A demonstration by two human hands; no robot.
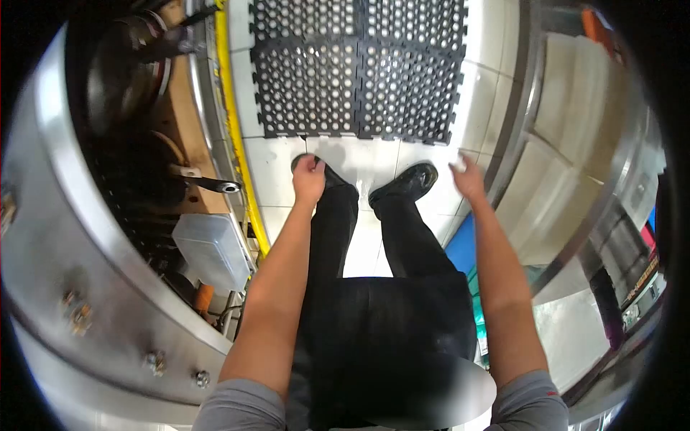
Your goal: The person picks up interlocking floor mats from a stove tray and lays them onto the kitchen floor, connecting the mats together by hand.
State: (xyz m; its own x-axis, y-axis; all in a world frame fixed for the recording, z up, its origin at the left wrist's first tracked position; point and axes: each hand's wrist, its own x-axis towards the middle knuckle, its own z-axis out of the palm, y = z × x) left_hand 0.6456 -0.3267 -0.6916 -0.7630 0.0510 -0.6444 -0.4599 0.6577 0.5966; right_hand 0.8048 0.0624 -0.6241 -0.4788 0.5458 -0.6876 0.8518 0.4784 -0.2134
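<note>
My left hand (309,178) hangs above my left shoe (330,169), its fingers curled in and nothing visible in them. Out to the right, my right hand (468,177) is held over the tiled floor beside my right shoe (410,181). Its thumb and fingertips look bent but apart, with a pale patch between them that may be just floor. Neither hand touches any object. Both forearms are bare below grey sleeves, and black trousers cover my legs.
A perforated black mat (359,90) lies ahead on white tiles. At left, a wooden shelf (201,154) holds pans, a black handle (214,185) and a clear plastic container (214,248), beside a yellow strip (233,129). A metal-framed unit (521,118) runs along the right.
</note>
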